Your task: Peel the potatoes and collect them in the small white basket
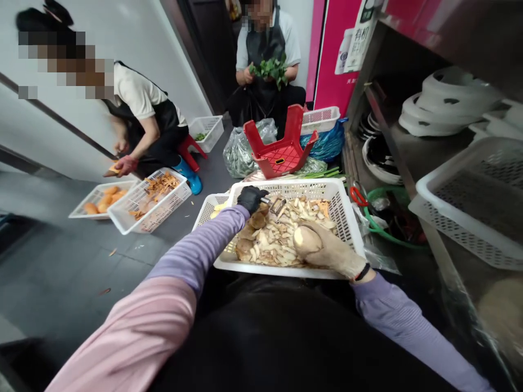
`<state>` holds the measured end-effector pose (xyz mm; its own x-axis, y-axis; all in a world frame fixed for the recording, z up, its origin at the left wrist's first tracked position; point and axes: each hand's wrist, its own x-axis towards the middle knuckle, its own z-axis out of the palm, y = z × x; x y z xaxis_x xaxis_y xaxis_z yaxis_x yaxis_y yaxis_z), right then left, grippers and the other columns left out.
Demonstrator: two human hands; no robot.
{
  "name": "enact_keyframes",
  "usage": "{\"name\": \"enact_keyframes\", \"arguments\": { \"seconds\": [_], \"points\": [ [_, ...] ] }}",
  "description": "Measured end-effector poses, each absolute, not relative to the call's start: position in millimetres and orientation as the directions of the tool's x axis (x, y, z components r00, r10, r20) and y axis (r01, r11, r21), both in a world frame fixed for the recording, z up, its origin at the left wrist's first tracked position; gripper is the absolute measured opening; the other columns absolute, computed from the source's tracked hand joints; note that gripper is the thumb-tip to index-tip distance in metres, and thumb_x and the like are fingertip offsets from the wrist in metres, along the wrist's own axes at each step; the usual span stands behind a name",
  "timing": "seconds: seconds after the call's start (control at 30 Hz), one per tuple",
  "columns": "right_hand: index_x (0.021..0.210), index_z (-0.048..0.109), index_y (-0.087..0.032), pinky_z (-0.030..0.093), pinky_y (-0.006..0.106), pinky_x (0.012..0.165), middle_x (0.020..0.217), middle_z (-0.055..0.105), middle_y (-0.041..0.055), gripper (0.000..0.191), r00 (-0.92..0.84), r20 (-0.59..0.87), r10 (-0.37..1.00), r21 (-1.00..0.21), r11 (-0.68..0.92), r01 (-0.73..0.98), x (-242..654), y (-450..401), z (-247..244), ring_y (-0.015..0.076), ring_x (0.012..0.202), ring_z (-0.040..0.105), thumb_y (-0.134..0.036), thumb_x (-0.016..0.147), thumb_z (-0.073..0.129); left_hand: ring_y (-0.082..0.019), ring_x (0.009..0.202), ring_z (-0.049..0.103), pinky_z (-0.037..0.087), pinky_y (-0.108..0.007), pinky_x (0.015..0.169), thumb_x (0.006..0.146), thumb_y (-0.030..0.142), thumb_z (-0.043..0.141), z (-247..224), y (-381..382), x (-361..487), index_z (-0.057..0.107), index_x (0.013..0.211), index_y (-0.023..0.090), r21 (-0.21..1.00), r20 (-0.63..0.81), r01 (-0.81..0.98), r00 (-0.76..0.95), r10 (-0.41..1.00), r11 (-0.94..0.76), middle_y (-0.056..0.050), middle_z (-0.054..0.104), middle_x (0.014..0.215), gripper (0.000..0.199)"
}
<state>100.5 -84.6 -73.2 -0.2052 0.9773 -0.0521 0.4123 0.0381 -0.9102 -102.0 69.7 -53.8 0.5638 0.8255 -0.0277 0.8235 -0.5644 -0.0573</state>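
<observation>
My left hand (251,200), in a black glove, is closed around the handle of a peeler (278,205) above the left part of a white basket (286,270). Over the basket's right part, my right hand (333,250), in a pale glove, holds a potato (307,240) with a bare yellow patch on its left end. The peeler's head is apart from this potato. Beneath both hands lie many potato peelings (272,245). Several brown unpeeled potatoes (245,248) rest among them at the basket's left side.
Behind the basket stands an upturned red stool (280,158), with bags around it. Two people sit beyond, one holding green leaves (272,71), one near a basket of orange peelings (161,185). A green basket (392,218) and metal shelves (412,163) flank the right.
</observation>
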Motion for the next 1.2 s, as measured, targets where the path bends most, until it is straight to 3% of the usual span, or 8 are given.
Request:
{"name": "enact_keyframes", "arguments": {
  "seconds": [0.13, 0.3, 0.47, 0.6, 0.73, 0.9, 1.03, 1.2],
  "points": [
    [0.106, 0.053, -0.019, 0.041, 0.038, 0.086, 0.105, 0.058, 0.0093, 0.053, -0.062, -0.141, 0.988, -0.797, -0.076, 0.599, 96, -79, -69, 0.0258, 0.095, 0.055, -0.029, 0.056, 0.069, -0.021, 0.087, 0.052, 0.033, -0.033, 0.08, 0.088, 0.019, 0.04, -57, 70, -89, 0.064, 0.11, 0.015, -0.087, 0.07, 0.659, 0.752, 0.655, -0.747, -0.01, 0.063, 0.085, 0.032],
    [0.109, 0.051, -0.02, 0.041, 0.038, 0.088, 0.109, 0.057, 0.0081, 0.059, -0.105, -0.004, 0.994, -0.816, 0.058, 0.575, 95, -77, -70, 0.025, 0.099, 0.053, -0.029, 0.054, 0.071, -0.02, 0.08, 0.052, 0.033, -0.031, 0.07, 0.087, 0.018, 0.043, -57, 73, -78, 0.063, 0.11, 0.015, -0.2, -0.01, 0.688, 0.711, 0.703, -0.698, -0.01, 0.063, 0.081, 0.031],
    [0.102, 0.053, -0.018, 0.046, 0.035, 0.075, 0.091, 0.061, 0.0067, 0.046, -0.064, -0.051, 0.997, -0.763, 0.002, 0.647, 96, -74, -72, 0.0223, 0.082, 0.057, -0.029, 0.059, 0.067, -0.019, 0.081, 0.052, 0.032, -0.032, 0.071, 0.092, 0.023, 0.037, -60, 75, -72, 0.061, 0.113, 0.019, -0.269, 0.068, 0.509, 0.857, 0.511, -0.818, -0.008, 0.064, 0.081, 0.032],
    [0.109, 0.049, -0.017, 0.045, 0.035, 0.083, 0.105, 0.057, 0.0083, 0.056, -0.102, 0.088, 0.991, -0.744, 0.133, 0.654, 97, -74, -78, 0.0225, 0.094, 0.055, -0.031, 0.058, 0.068, -0.019, 0.076, 0.053, 0.032, -0.031, 0.067, 0.091, 0.024, 0.039, -60, 82, -74, 0.065, 0.105, 0.015, -0.279, 0.048, 0.662, 0.733, 0.678, -0.696, -0.01, 0.064, 0.079, 0.031],
    [0.1, 0.052, -0.016, 0.046, 0.04, 0.081, 0.094, 0.059, 0.0089, 0.053, -0.064, 0.181, 0.981, -0.651, 0.168, 0.74, 98, -75, -85, 0.0248, 0.087, 0.056, -0.035, 0.054, 0.069, -0.019, 0.083, 0.053, 0.033, -0.032, 0.074, 0.092, 0.024, 0.039, -59, 86, -72, 0.063, 0.108, 0.018, -0.225, 0.115, 0.603, 0.797, 0.593, -0.766, -0.009, 0.064, 0.083, 0.03],
    [0.116, 0.045, -0.014, 0.042, 0.045, 0.091, 0.111, 0.054, 0.0143, 0.072, -0.074, 0.343, 0.936, -0.632, 0.289, 0.719, 98, -77, -92, 0.0293, 0.102, 0.051, -0.037, 0.053, 0.071, -0.021, 0.083, 0.056, 0.035, -0.031, 0.071, 0.086, 0.021, 0.048, -56, 85, -76, 0.066, 0.105, 0.016, -0.176, 0.039, 0.7, 0.707, 0.706, -0.692, -0.01, 0.065, 0.085, 0.027],
    [0.114, 0.046, -0.014, 0.042, 0.047, 0.09, 0.109, 0.054, 0.0146, 0.073, 0.007, 0.309, 0.951, -0.68, 0.217, 0.7, 98, -75, -93, 0.0312, 0.102, 0.052, -0.04, 0.051, 0.072, -0.022, 0.09, 0.056, 0.036, -0.032, 0.075, 0.087, 0.021, 0.044, -57, 80, -78, 0.061, 0.115, 0.02, -0.163, 0.084, 0.631, 0.775, 0.626, -0.759, -0.01, 0.065, 0.091, 0.033],
    [0.121, 0.042, -0.016, 0.039, 0.042, 0.096, 0.118, 0.051, 0.012, 0.071, 0.017, 0.24, 0.971, -0.816, 0.192, 0.546, 106, -72, -91, 0.027, 0.108, 0.05, -0.036, 0.058, 0.067, -0.023, 0.085, 0.057, 0.037, -0.033, 0.071, 0.087, 0.02, 0.044, -59, 71, -85, 0.062, 0.115, 0.021, -0.153, 0.05, 0.761, 0.644, 0.764, -0.631, -0.011, 0.065, 0.088, 0.034]
  ]
}}
